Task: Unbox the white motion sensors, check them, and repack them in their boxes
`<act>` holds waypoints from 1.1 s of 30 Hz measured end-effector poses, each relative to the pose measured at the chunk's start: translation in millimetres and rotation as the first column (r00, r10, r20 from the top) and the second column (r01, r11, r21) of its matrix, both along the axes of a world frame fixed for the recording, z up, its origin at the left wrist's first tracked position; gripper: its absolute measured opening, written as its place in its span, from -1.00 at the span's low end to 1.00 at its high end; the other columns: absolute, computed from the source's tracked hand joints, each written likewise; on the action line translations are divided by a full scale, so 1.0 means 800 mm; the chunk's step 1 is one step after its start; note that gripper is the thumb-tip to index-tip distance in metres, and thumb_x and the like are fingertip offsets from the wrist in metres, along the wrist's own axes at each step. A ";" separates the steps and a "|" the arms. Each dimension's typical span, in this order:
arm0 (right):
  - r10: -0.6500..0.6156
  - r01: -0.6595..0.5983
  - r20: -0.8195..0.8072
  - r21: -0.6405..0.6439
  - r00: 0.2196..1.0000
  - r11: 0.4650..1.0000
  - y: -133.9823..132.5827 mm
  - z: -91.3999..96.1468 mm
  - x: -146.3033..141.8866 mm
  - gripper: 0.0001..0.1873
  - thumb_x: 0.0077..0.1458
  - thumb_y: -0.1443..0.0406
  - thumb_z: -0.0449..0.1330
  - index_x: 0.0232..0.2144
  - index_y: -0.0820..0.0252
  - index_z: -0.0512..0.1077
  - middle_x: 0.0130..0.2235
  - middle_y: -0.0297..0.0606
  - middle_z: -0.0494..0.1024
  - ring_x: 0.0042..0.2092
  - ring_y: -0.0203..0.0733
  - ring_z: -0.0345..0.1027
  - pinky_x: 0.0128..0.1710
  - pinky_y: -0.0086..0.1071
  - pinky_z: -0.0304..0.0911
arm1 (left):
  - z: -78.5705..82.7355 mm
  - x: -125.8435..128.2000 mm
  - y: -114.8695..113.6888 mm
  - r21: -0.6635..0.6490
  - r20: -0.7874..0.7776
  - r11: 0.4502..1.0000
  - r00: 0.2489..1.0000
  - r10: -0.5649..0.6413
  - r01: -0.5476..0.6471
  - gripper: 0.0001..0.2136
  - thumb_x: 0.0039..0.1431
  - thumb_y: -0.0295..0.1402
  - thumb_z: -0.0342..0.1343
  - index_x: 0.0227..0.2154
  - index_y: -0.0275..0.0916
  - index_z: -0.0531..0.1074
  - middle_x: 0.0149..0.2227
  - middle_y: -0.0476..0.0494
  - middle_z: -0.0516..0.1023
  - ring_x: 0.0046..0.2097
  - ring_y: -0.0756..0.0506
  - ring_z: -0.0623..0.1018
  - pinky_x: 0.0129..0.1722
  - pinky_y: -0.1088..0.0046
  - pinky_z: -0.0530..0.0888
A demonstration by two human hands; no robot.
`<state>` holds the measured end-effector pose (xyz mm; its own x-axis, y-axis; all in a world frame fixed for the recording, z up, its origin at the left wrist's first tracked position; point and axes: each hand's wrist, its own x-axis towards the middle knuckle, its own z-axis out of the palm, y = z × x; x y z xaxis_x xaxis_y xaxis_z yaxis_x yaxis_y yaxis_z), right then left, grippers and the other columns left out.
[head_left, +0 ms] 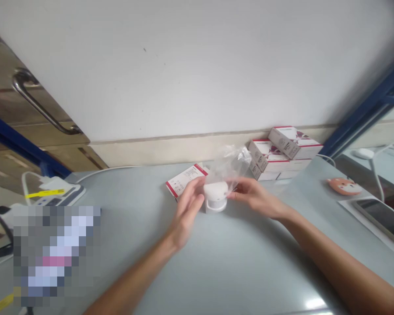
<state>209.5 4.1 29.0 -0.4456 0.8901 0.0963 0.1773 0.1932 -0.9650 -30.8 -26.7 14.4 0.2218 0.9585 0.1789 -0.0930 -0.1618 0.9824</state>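
A small rounded white device that looks like a motion sensor (216,196) is held between my two hands, just above the grey table. My left hand (188,210) grips its left side, with the thumb in front and the fingers behind. A crumpled clear plastic bag (231,162) rises behind and above the device. With thumb and fingers closed, my right hand (252,196) pinches the bag close to the device's right side; whether it also touches the device is hard to make out. Behind my left hand lies a red and white printed box (186,180), partly covered by the fingers.
Several red and white boxes (282,168) are stacked by the wall at the back right. An orange animal-faced object (344,186) and a phone (384,221) lie at the right. On the left are a power strip (64,194), cables and a blurred-out patch.
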 end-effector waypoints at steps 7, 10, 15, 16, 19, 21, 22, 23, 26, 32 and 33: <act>0.001 -0.002 0.053 0.017 0.999 1.000 -0.004 0.007 -0.001 -0.59 0.28 0.06 0.32 0.10 0.06 0.58 0.06 -0.17 0.67 0.04 0.05 0.53 0.12 -0.05 0.38 | -0.007 0.005 0.000 0.084 -0.100 0.994 0.993 -0.066 0.075 -0.63 0.47 -0.17 0.10 0.24 -0.11 0.39 0.31 -0.22 0.48 0.29 -0.25 0.48 0.24 0.23 0.41; 0.011 -0.013 0.068 0.026 0.998 1.000 -0.005 0.010 -0.001 -0.61 0.30 0.06 0.31 0.08 0.07 0.59 0.07 -0.17 0.67 0.06 0.04 0.54 0.14 -0.08 0.37 | -0.013 0.003 0.002 0.095 -0.107 0.994 0.993 -0.049 0.060 -0.63 0.45 -0.18 0.13 0.23 -0.11 0.39 0.29 -0.24 0.49 0.25 -0.24 0.52 0.21 0.24 0.42; 0.022 -0.025 0.078 0.045 0.997 0.999 -0.004 0.010 0.001 -0.62 0.31 0.07 0.29 0.10 0.04 0.58 0.11 -0.20 0.66 0.06 0.03 0.54 0.16 -0.08 0.38 | -0.008 -0.001 0.002 0.098 -0.149 0.993 0.988 -0.052 0.067 -0.63 0.44 -0.17 0.13 0.22 -0.13 0.40 0.26 -0.26 0.51 0.21 -0.26 0.53 0.17 0.22 0.44; 0.016 -0.020 0.077 0.051 0.997 0.998 -0.004 0.009 0.001 -0.61 0.30 0.06 0.30 0.10 0.02 0.58 0.11 -0.20 0.66 0.07 0.05 0.53 0.16 -0.07 0.39 | -0.007 -0.002 0.002 0.099 -0.170 0.993 0.984 -0.049 0.066 -0.64 0.44 -0.17 0.12 0.21 -0.12 0.40 0.26 -0.25 0.51 0.21 -0.27 0.52 0.17 0.22 0.43; 0.002 -0.007 0.076 0.060 0.997 0.998 -0.004 0.008 0.003 -0.59 0.28 0.05 0.31 0.12 -0.02 0.58 0.14 -0.20 0.64 0.10 0.09 0.52 0.16 -0.04 0.40 | -0.004 -0.005 0.000 0.121 -0.231 0.990 0.972 -0.043 0.073 -0.66 0.45 -0.17 0.10 0.20 -0.10 0.40 0.27 -0.24 0.50 0.23 -0.28 0.50 0.14 0.22 0.43; 0.009 -0.014 0.084 0.056 0.996 0.998 -0.004 0.009 0.004 -0.58 0.29 0.04 0.31 0.13 -0.03 0.58 0.16 -0.20 0.63 0.11 0.10 0.52 0.17 0.00 0.40 | -0.004 -0.007 0.000 0.141 -0.253 0.986 0.966 -0.054 0.092 -0.68 0.46 -0.18 0.09 0.19 -0.09 0.38 0.26 -0.25 0.50 0.24 -0.28 0.49 0.13 0.21 0.43; 0.021 -0.026 0.091 0.050 0.996 0.998 -0.004 0.009 0.005 -0.57 0.29 0.04 0.30 0.14 -0.03 0.58 0.17 -0.20 0.63 0.11 0.11 0.52 0.18 0.01 0.39 | -0.004 -0.008 0.000 0.145 -0.260 0.984 0.964 -0.060 0.100 -0.68 0.47 -0.18 0.08 0.19 -0.09 0.37 0.26 -0.25 0.51 0.24 -0.28 0.49 0.13 0.21 0.43; 0.034 -0.038 0.097 0.046 0.995 0.998 -0.004 0.010 0.006 -0.57 0.30 0.03 0.30 0.15 -0.03 0.58 0.17 -0.20 0.62 0.12 0.11 0.51 0.19 0.01 0.39 | -0.004 -0.008 0.001 0.145 -0.268 0.984 0.961 -0.065 0.107 -0.69 0.47 -0.18 0.07 0.19 -0.10 0.36 0.25 -0.26 0.51 0.24 -0.28 0.49 0.14 0.20 0.42; 0.050 -0.056 0.107 0.051 0.993 0.997 -0.003 0.010 0.007 -0.57 0.30 0.03 0.30 0.15 -0.04 0.58 0.18 -0.21 0.62 0.14 0.12 0.50 0.19 -0.01 0.38 | -0.006 -0.009 0.003 0.142 -0.286 0.983 0.955 -0.072 0.116 -0.70 0.48 -0.18 0.06 0.17 -0.11 0.35 0.25 -0.27 0.50 0.23 -0.27 0.50 0.16 0.18 0.41; 0.054 -0.060 0.112 0.050 0.992 0.997 -0.003 0.010 0.007 -0.59 0.29 0.06 0.32 0.14 -0.04 0.59 0.18 -0.23 0.62 0.13 0.10 0.51 0.18 -0.05 0.37 | -0.008 -0.010 0.004 0.137 -0.295 0.982 0.952 -0.084 0.129 -0.69 0.49 -0.17 0.04 0.18 -0.12 0.34 0.27 -0.28 0.49 0.23 -0.28 0.49 0.12 0.18 0.43; 0.050 -0.056 0.113 0.052 0.992 0.997 -0.003 0.009 0.006 -0.59 0.29 0.06 0.32 0.14 -0.04 0.59 0.18 -0.22 0.62 0.13 0.10 0.51 0.18 -0.05 0.37 | -0.008 -0.010 0.004 0.138 -0.299 0.981 0.950 -0.087 0.134 -0.69 0.49 -0.18 0.04 0.18 -0.12 0.33 0.27 -0.28 0.48 0.23 -0.27 0.49 0.13 0.18 0.42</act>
